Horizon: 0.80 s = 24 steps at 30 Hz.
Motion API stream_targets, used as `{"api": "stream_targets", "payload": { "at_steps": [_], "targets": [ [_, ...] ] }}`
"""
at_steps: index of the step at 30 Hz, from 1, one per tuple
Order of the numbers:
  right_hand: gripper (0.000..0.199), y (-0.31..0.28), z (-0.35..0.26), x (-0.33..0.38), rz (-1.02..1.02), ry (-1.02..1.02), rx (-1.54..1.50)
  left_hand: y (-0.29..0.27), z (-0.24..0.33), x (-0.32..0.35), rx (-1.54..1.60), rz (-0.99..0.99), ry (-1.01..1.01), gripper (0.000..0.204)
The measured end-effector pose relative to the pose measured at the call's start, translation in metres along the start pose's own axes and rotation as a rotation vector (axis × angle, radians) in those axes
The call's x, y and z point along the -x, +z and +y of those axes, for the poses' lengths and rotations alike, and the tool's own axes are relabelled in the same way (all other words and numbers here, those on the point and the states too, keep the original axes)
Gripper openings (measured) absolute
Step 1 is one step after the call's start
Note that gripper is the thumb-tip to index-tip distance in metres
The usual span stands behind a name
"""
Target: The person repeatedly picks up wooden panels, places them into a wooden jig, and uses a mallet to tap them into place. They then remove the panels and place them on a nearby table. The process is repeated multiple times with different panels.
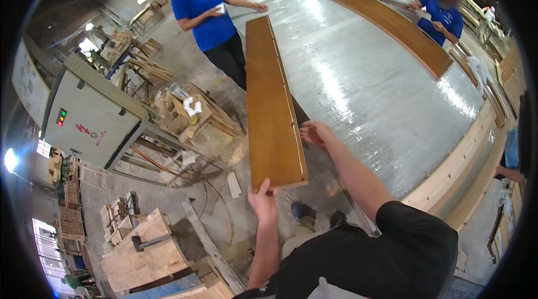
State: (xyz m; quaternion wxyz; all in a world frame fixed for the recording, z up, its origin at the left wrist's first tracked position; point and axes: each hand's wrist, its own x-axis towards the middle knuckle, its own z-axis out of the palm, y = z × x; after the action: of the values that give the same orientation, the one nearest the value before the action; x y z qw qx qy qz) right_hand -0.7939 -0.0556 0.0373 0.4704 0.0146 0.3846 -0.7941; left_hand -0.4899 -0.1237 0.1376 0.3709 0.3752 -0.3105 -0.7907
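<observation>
A long brown varnished wooden board [272,108] stretches away from me, with a white glue-like line and several small pegs along its right edge. My left hand [263,201] grips its near left corner, thumb on top and fingers underneath. My right hand [317,133] is at the right edge, fingers partly bent and apart, their tips close to or touching that edge. Whether they bear on a peg, I cannot tell. At the far end stands a co-worker in a blue shirt [204,13], one hand near the board's end and a white item in the other.
A large table wrapped in clear film [358,114] fills the right, bearing a curved brown board [392,24]. Another co-worker [443,13] stands behind it. Left are a grey electrical cabinet [92,114], wood scraps and a hammer [148,242] on a wooden panel [140,265].
</observation>
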Motion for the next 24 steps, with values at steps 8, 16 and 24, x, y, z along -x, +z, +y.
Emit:
{"api": "stream_targets", "payload": {
  "at_steps": [8,16,24],
  "targets": [
    [0.056,0.188,0.031,-0.163,-0.045,-0.065,0.444,-0.068,0.215,0.079,-0.188,0.142,0.088,0.047],
    [0.058,0.245,0.170,-0.072,-0.226,0.204,0.142,-0.230,0.257,0.257,-0.231,0.384,0.476,0.058],
    [0.061,0.273,0.229,0.128,-0.578,0.544,0.225,-0.268,0.078,0.520,-0.008,1.005,0.406,0.066]
  ]
}}
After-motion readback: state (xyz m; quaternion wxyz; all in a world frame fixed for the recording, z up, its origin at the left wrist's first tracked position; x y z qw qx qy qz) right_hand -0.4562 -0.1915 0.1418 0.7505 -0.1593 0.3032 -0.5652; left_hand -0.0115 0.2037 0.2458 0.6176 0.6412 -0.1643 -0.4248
